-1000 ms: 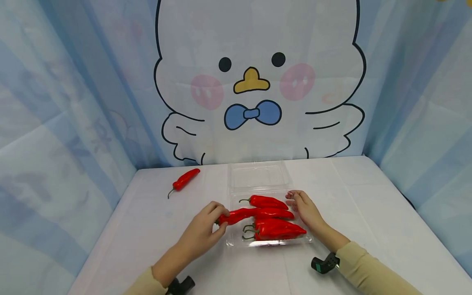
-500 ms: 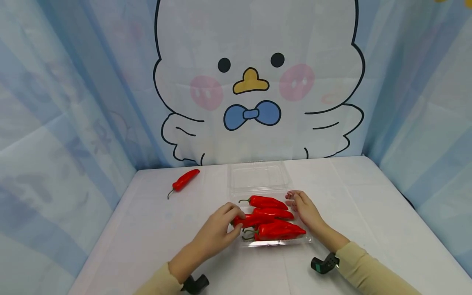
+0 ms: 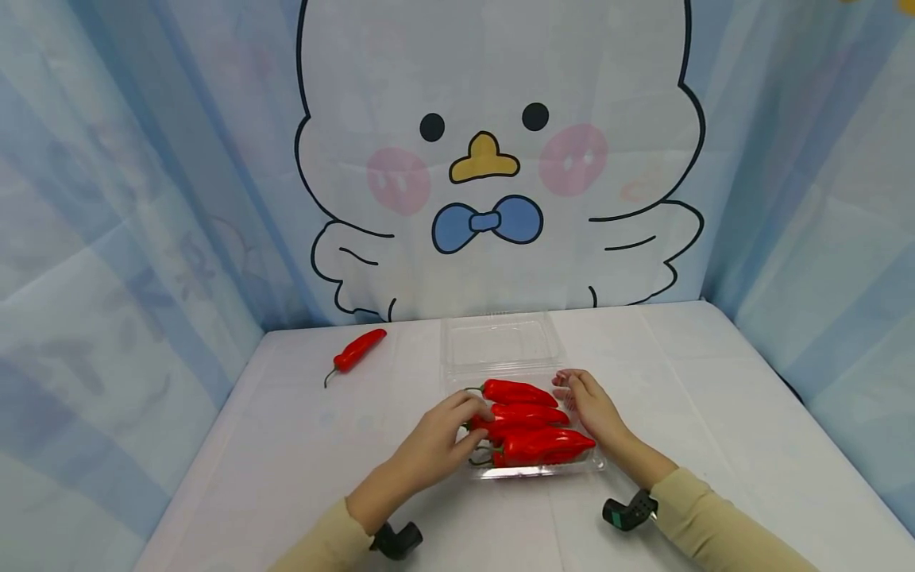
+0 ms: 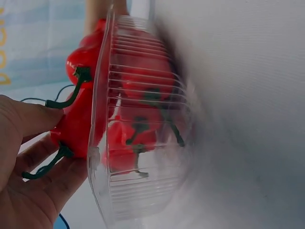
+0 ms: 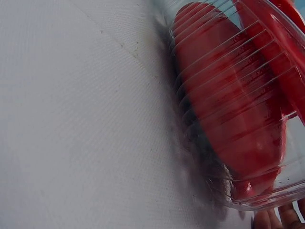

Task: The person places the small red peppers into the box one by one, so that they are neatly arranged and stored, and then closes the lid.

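A clear plastic clamshell container (image 3: pixel 532 473) lies with its lid (image 3: pixel 503 343) folded back, holding several red chili peppers (image 3: pixel 546 446) side by side. My left hand (image 3: pixel 436 445) reaches over its left edge. In the left wrist view, thumb and fingers pinch a red chili pepper (image 4: pixel 74 129) near its green stem, on top of the others. Another pepper (image 4: pixel 81 62) rises above the rim just beside it. My right hand (image 3: pixel 599 411) holds the container's right side; its fingertips (image 5: pixel 289 214) show only at the lower corner of the right wrist view.
A lone red chili pepper (image 3: pixel 359 350) lies at the back left of the white table (image 3: pixel 286 469). Behind the table hangs a curtain (image 3: pixel 493 270) with a cartoon bird. Each wrist wears a black camera (image 3: pixel 629 512).
My left hand has moved right, bringing its pepper from the container's left edge in among the other peppers. My right hand stays in place.
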